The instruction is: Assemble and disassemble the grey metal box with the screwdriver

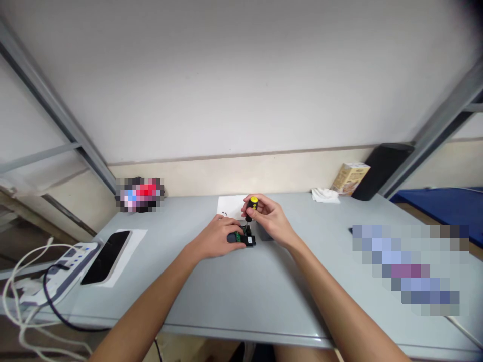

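With my right hand [269, 221] I pinch the screwdriver [252, 204] nearly upright, its shaft running down to the device [249, 241]. My left hand [218, 238] clasps the device from its left, thumb along the near side, fingers over the far side. The device sits about midway between the left and right edges of the worktop [226, 296]. Behind my hands, dark bits [225, 213] lie on the paper [228, 205] by the far edge. The phone [107, 257] is near the left edge, the carton [351, 179] by the far right corner.
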The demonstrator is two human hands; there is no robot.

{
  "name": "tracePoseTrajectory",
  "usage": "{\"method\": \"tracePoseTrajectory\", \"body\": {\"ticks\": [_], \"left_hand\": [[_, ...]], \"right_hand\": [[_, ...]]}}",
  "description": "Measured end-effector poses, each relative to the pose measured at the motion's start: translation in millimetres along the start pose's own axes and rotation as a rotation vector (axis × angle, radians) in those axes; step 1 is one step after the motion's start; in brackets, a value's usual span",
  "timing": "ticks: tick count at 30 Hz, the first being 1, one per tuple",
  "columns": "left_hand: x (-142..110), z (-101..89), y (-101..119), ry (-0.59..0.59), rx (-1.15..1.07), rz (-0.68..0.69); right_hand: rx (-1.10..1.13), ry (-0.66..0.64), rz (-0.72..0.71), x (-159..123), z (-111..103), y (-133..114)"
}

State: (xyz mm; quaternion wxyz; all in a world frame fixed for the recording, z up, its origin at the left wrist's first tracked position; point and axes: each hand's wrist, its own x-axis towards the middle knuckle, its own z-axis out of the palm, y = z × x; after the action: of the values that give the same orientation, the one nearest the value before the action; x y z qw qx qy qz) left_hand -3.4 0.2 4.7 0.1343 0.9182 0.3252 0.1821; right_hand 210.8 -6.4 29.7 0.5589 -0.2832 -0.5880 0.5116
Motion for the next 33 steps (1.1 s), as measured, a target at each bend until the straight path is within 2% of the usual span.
{"method": "tracePoseTrajectory", "body": {"ticks": [10, 18, 21, 25, 33], "left_hand": [[0, 1.4, -1, 0.012, 0.012, 0.006], [0, 2.1, -3, 0.018, 0.016, 0.016], [0, 2.2, -2, 0.016, 0.011, 0.013], [1, 4.4, -3, 0.033, 0.000, 0.015], [1, 5.6, -4, 0.032, -0.034, 0.019]], "right_hand": [[-0.012, -0.008, -0.004, 0, 6, 1], [-0.028, 0.161, -0.064, 3, 10, 11], [0.066, 0.179, -0.050, 5, 12, 15], [0.262, 0.138, 0.038, 3, 16, 8], [0.255, 0.182, 0.012, 2, 13, 6]]}}
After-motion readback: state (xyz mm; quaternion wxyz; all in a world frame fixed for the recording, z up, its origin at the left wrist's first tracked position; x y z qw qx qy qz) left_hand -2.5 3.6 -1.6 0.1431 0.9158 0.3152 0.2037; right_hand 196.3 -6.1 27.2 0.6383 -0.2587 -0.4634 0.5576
